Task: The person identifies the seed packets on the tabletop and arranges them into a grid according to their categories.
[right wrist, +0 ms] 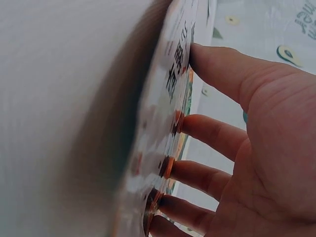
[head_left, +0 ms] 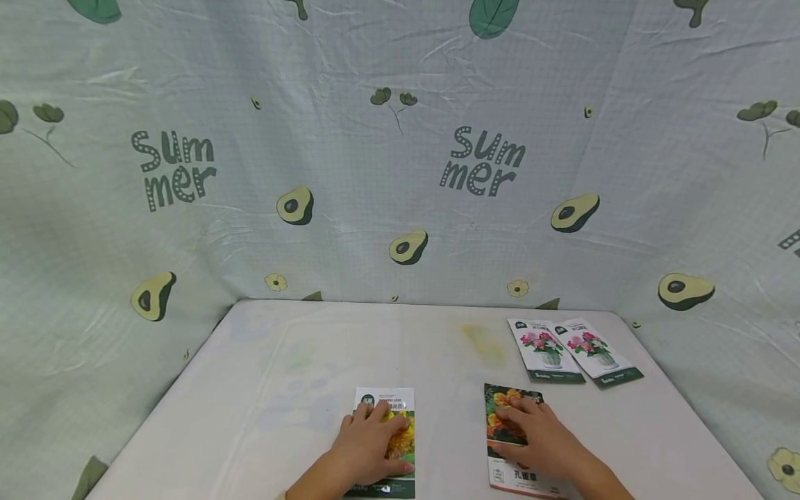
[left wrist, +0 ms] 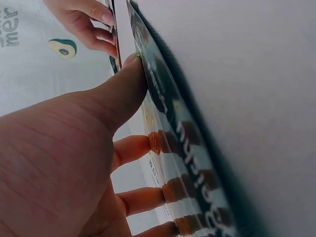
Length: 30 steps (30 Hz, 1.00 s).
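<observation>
In the head view, my left hand (head_left: 373,444) rests on a seed packet (head_left: 403,446) with yellow flowers, a white top and a dark green bottom band. The left wrist view has the thumb (left wrist: 129,79) and spread fingertips touching the face of that glossy packet (left wrist: 165,94). To the right, my right hand (head_left: 542,436) lies over another seed packet (head_left: 503,434), printed with orange flowers above a white lower part with dark characters. From the right wrist, its fingertips and thumb (right wrist: 217,64) touch the packet's shiny surface (right wrist: 160,98), spread apart. The hands hide part of both packets.
Two white seed packets with pink flowers in a vase, a left one (head_left: 546,351) and a right one (head_left: 598,352), lie side by side at the back right. They rest on a white-covered table (head_left: 350,347). Behind stands a cloth backdrop (head_left: 350,153) with avocado prints.
</observation>
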{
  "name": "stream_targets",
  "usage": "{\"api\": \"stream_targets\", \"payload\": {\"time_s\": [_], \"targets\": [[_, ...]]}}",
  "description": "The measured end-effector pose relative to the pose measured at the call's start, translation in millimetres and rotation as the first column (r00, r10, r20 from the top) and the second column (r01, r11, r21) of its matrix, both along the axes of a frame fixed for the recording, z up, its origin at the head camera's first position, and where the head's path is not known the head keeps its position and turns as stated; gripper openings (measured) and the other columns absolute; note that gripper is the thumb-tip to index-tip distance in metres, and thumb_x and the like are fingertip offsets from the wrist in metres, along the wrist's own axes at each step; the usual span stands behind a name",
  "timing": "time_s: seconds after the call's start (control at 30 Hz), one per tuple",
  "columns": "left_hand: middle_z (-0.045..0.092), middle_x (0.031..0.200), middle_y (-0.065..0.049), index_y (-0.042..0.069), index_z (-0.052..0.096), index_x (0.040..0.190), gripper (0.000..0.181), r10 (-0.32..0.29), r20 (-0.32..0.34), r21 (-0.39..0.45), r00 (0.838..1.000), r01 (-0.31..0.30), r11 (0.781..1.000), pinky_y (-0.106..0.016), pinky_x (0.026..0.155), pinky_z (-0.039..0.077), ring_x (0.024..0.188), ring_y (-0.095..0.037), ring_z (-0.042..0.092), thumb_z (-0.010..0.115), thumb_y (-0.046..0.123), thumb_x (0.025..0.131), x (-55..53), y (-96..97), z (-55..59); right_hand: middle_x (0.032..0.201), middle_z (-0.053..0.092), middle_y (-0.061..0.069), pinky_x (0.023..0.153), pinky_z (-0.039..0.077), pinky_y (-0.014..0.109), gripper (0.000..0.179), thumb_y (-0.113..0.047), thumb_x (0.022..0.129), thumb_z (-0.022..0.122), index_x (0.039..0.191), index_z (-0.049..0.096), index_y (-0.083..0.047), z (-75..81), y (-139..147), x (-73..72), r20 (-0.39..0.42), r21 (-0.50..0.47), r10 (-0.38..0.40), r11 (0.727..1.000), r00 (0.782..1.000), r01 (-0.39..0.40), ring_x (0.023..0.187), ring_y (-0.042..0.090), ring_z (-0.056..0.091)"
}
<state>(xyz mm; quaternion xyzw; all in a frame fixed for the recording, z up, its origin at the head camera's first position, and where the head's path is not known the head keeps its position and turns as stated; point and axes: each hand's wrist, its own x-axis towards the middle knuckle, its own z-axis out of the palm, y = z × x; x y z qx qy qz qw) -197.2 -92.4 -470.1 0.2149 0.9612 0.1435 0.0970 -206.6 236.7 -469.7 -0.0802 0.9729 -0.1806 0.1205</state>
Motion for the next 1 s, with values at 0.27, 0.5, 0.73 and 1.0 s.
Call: {"api": "stream_targets", "payload": {"time_s": [0.27,0.5,0.73,1.0], "targets": [[0.051,0.13,-0.003,0.034,0.062,0.133,0.061,-0.001,-0.002,0.001,1.0,0.001,1.0,-0.05,0.085,0.041,0.117,-0.034,0.047,0.076,0.064,0.081,1.1,-0.2,0.1,0.149,0.051,0.011,0.1,0.046,0.064,0.07,-0.064,0.081,0.077,0.138,0.065,-0.025,0.8,-6,0.1,-0.003,0.003,0.007,1.0,1.0,-0.007,0.129,0.036,0.048],[0.051,0.132,-0.005,0.032,0.062,0.135,0.062,-0.005,-0.005,0.012,1.0,0.005,1.0,-0.051,0.085,0.041,0.118,-0.035,0.047,0.077,0.062,0.082,3.1,0.1,4.3,0.147,0.051,0.009,0.1,0.047,0.062,0.07,-0.065,0.081,0.076,0.138,0.065,-0.025,-3.5,-9,-1.6,-0.018,-0.003,0.031,1.0,0.999,-0.031,0.128,0.035,0.049],[0.051,0.133,-0.005,0.032,0.062,0.134,0.062,-0.006,-0.009,0.017,1.0,0.006,1.0,-0.05,0.085,0.04,0.118,-0.035,0.047,0.077,0.061,0.082,4.8,0.2,5.8,0.149,0.051,0.012,0.1,0.046,0.063,0.069,-0.062,0.083,0.076,0.138,0.064,-0.024,-3.9,-12,-1.1,-0.043,-0.03,0.066,0.997,0.997,-0.067,0.131,0.04,0.049],[0.051,0.133,-0.005,0.034,0.062,0.133,0.06,-0.009,-0.011,0.008,1.0,0.009,1.0,-0.05,0.085,0.04,0.118,-0.035,0.047,0.076,0.062,0.082,3.9,-0.1,2.7,0.151,0.05,0.013,0.099,0.046,0.063,0.068,-0.062,0.084,0.075,0.139,0.064,-0.023,-3.4,-16,-0.4,-0.06,-0.049,0.104,0.993,0.993,-0.107,0.133,0.041,0.048]]}}
